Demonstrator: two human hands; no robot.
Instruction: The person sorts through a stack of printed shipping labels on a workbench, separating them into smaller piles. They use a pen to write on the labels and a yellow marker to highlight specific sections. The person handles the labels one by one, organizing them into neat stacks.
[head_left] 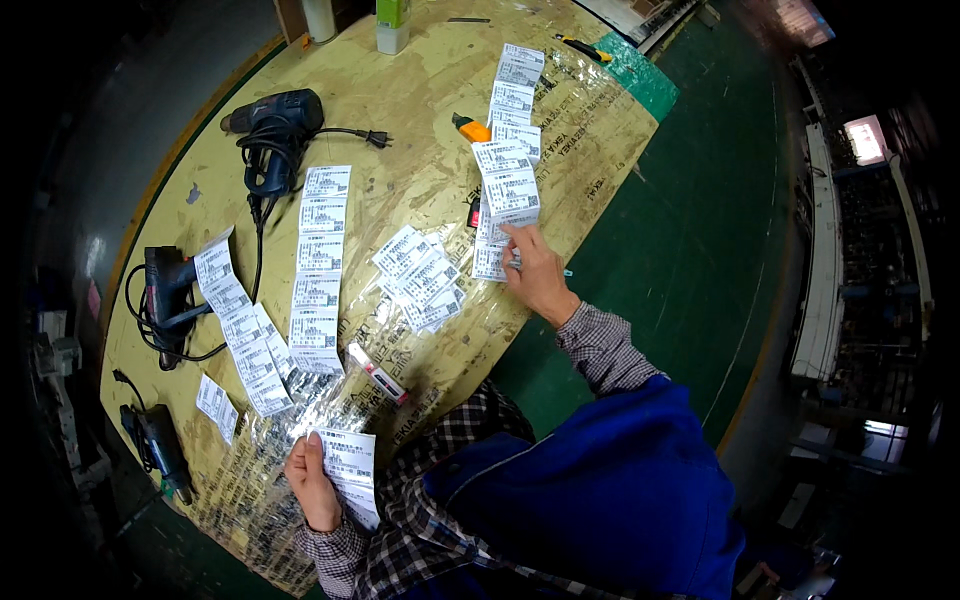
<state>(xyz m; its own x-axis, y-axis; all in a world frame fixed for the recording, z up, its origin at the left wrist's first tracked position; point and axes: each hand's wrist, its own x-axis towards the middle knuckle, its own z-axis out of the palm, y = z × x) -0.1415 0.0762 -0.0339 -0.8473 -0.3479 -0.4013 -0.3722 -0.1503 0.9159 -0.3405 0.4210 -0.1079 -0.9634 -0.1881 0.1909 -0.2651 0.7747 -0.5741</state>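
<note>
Low on the table, my left hand [314, 484] is closed on a short strip of white printed labels [346, 456], thumb on top. My right hand [541, 275] is at the table's right edge, its fingertips on the lower part of a long label strip [510, 190]. A slim pen-like thing with a pale blue end [568, 272] runs under that hand, apparently held by the curled fingers; most of it is hidden. Between the hands lie a loose pile of labels [420, 275] and a white-and-red box cutter [378, 374].
More label strips [320, 250] [242, 325] and a single label [217, 408] lie to the left. Corded heat guns [270, 140] and other power tools [168, 300] [160, 450] line the left edge. An orange knife [471, 128] and a yellow-black cutter [584, 48] lie farther off.
</note>
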